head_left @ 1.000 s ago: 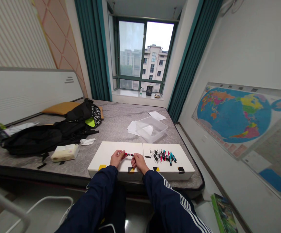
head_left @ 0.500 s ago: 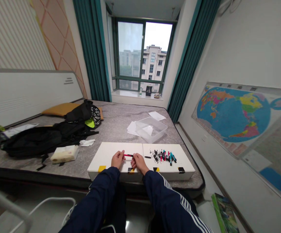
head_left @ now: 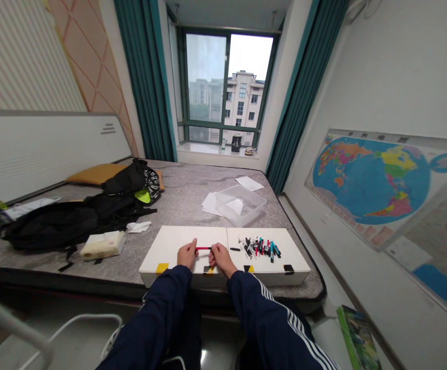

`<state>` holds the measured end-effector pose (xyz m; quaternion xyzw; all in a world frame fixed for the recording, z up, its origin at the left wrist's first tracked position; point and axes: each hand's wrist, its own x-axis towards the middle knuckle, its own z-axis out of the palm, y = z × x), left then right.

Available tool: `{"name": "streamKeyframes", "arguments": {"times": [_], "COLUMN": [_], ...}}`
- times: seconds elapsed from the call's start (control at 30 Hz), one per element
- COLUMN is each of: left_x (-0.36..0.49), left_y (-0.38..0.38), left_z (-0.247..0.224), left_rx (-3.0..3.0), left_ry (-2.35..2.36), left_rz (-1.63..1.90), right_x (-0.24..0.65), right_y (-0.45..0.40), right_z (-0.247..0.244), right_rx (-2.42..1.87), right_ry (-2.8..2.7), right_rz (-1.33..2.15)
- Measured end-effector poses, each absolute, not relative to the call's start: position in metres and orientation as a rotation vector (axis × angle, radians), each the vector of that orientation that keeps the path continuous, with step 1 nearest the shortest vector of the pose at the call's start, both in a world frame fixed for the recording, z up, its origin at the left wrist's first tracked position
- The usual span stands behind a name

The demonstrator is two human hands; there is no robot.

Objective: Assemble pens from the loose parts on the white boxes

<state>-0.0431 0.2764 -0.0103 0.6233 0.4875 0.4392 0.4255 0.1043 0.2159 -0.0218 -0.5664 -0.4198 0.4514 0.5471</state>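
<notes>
A slim red pen point(head_left: 203, 248) with a dark right end spans the gap between my two hands, over the left half of a white box point(head_left: 169, 237). My left hand point(head_left: 186, 255) is closed on its left end, thumb up. The fingers of my right hand point(head_left: 222, 259) pinch its right end. Just right of that hand a small black pen piece point(head_left: 235, 250) lies on the white surface. Beyond it is a loose pile of black, red, teal and clear pen parts point(head_left: 261, 247).
A clear plastic bin point(head_left: 251, 208) stands on the bed behind the box, beside paper sheets point(head_left: 210, 204). To the left lie a tissue pack point(head_left: 103, 244), a crumpled tissue point(head_left: 138, 226) and a black backpack point(head_left: 53, 222). The mattress edge point(head_left: 92, 280) runs in front.
The pen now lies more level between my hands, and more of its red length shows. Both hands have stayed almost in place; the pile of parts is unchanged.
</notes>
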Motion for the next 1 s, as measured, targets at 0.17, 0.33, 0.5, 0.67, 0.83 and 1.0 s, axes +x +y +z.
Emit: {"name": "streamKeyframes", "arguments": {"times": [0.17, 0.33, 0.5, 0.67, 0.83, 1.0], "left_x": [-0.043, -0.039, -0.038, -0.039, -0.038, -0.037], "left_y": [0.275, 0.273, 0.271, 0.266, 0.265, 0.269], "left_z": [-0.009, -0.009, -0.007, 0.000, 0.005, 0.003], "left_rx": [1.559, 1.588, 1.595, 1.658, 1.636, 1.615], "left_ry": [1.218, 1.114, 0.996, 1.142, 1.209, 1.284], "left_rz": [1.089, 1.084, 1.066, 1.083, 1.084, 1.108], "right_x": [0.106, 0.108, 0.109, 0.109, 0.108, 0.108], "right_y": [0.217, 0.219, 0.220, 0.219, 0.216, 0.215], "right_z": [-0.024, -0.026, -0.026, -0.025, -0.022, -0.020], "right_rx": [-1.338, -1.317, -1.301, -1.320, -1.309, -1.304], "right_ry": [-0.960, -0.886, -0.870, -0.879, -0.929, -0.959], "right_rz": [1.077, 1.079, 1.090, 1.084, 1.061, 1.050]}}
